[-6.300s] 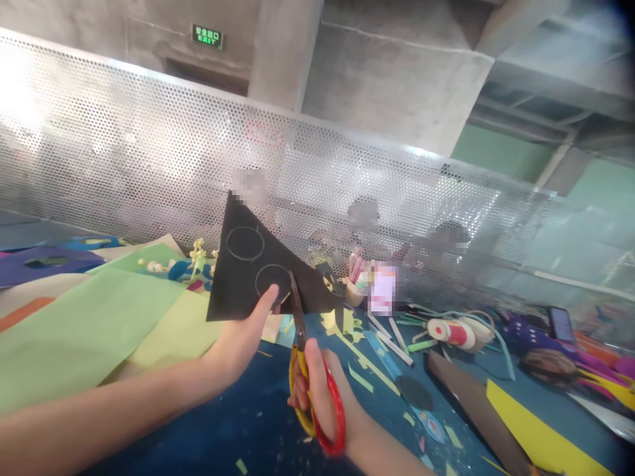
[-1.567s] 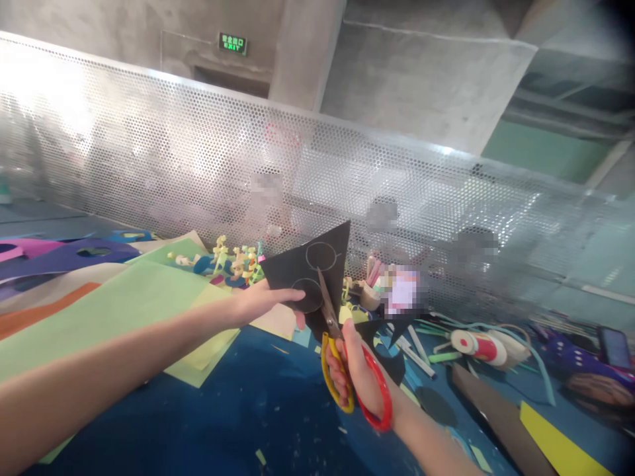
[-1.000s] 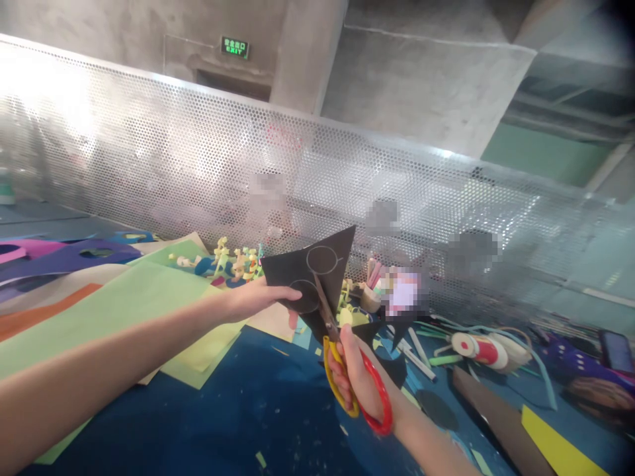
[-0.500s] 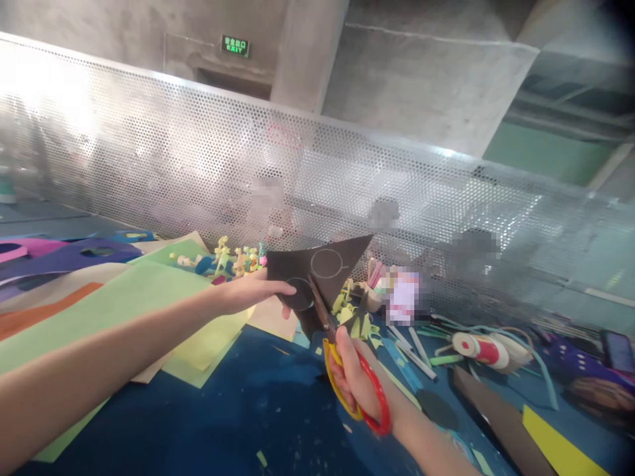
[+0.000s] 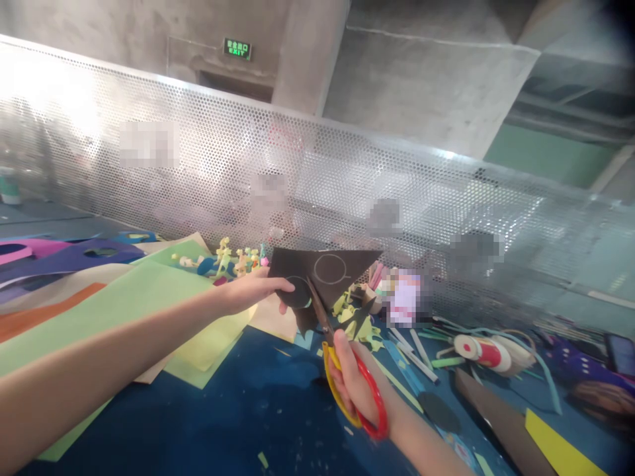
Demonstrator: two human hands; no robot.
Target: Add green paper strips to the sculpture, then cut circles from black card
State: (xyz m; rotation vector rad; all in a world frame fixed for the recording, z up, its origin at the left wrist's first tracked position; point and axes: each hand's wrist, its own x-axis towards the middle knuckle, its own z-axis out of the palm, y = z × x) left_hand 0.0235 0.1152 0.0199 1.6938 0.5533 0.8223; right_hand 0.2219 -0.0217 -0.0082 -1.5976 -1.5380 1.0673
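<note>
A sheet of black paper (image 5: 331, 270) with pale circle outlines drawn on it is raised above the table. My left hand (image 5: 255, 291) pinches its left side, thumb on top near one circle. In my right hand (image 5: 353, 370) are scissors (image 5: 323, 320) with one yellow and one red handle loop. Their blades reach into the paper between the two circles, and a cut strip hangs below. Behind the scissors lie pale yellow-green paper scraps (image 5: 364, 330). Small yellow figures (image 5: 224, 256) stand beyond my left hand.
Green paper sheets (image 5: 149, 291) spread under my left arm, with purple paper (image 5: 69, 259) farther left. A perforated metal screen (image 5: 208, 158) runs behind the blue table (image 5: 208, 423). To the right lie a red-and-white bottle (image 5: 481, 350), white sticks (image 5: 417, 360) and brown board (image 5: 491, 416).
The black paper's right corner has tipped down, so its top edge now lies nearly level. Both hands keep nearly the same places, and the scissors remain at the paper.
</note>
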